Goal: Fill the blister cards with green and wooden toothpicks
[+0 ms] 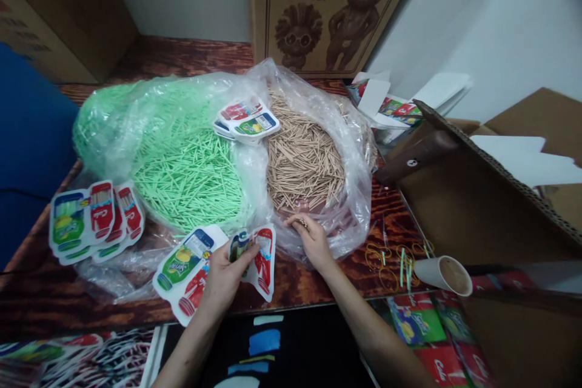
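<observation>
My left hand (226, 274) grips a printed bottle-shaped card packet (262, 259), red and green, held upright above the table edge. A similar flat packet (182, 267) lies just left of it. My right hand (310, 239) is pinched on a small bunch of tan sticks at the near edge of a clear bag of tan sticks (304, 160). A second clear bag full of green sticks (182, 163) lies to the left of that.
More printed packets lie at the left (95, 218) and on top of the bags (248, 121). Rubber bands (384, 257) and a tipped paper cup (443, 274) sit at the right. Cardboard boxes stand behind (327, 6) and at the right (491, 194).
</observation>
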`<state>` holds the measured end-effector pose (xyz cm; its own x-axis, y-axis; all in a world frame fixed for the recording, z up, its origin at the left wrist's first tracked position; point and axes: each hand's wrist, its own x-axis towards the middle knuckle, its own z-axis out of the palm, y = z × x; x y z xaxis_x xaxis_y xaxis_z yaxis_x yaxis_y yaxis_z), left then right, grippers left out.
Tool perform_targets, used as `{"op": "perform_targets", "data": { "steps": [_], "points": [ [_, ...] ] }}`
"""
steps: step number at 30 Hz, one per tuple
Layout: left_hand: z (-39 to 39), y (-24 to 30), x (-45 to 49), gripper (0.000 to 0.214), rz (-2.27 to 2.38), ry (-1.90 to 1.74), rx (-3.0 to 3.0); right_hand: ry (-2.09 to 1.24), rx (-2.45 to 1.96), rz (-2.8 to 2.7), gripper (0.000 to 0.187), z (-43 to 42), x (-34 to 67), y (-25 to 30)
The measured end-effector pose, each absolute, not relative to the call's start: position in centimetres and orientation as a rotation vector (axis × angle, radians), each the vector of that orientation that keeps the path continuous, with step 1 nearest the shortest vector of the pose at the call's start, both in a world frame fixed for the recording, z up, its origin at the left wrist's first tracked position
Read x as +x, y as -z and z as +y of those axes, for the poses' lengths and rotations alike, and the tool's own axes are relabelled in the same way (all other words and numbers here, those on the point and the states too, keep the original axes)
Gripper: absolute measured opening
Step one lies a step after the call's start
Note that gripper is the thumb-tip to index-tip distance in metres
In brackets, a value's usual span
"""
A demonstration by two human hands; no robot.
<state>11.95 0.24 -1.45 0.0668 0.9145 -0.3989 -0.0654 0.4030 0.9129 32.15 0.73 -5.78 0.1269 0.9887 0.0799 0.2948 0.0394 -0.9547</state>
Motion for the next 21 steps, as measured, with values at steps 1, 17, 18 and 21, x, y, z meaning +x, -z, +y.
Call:
{"op": "perform_targets", "data": {
  "steps": [1,17,18,21],
  "points": [
    [0.3,1.3,12.0,0.028,1.275,-0.897,0.880,-0.905,-1.438,-1.338,0.017,0.7,32.2,5.8],
    [1.0,0.4,12.5,0.023,1.193,-0.912,1.320,-1.014,-1.384,-1.189,0.015,1.1,32.0,4.5],
    [1.1,0.5,12.6,0.024,1.191,-0.905,1.333,-1.064,-1.346,-1.116,0.015,1.3,32.1,3.9],
    [1.3,0.6,12.9,0.023,1.183,-0.885,1.376,-1.269,-1.146,-0.795,0.014,2.2,32.2,1.5]
  ]
}}
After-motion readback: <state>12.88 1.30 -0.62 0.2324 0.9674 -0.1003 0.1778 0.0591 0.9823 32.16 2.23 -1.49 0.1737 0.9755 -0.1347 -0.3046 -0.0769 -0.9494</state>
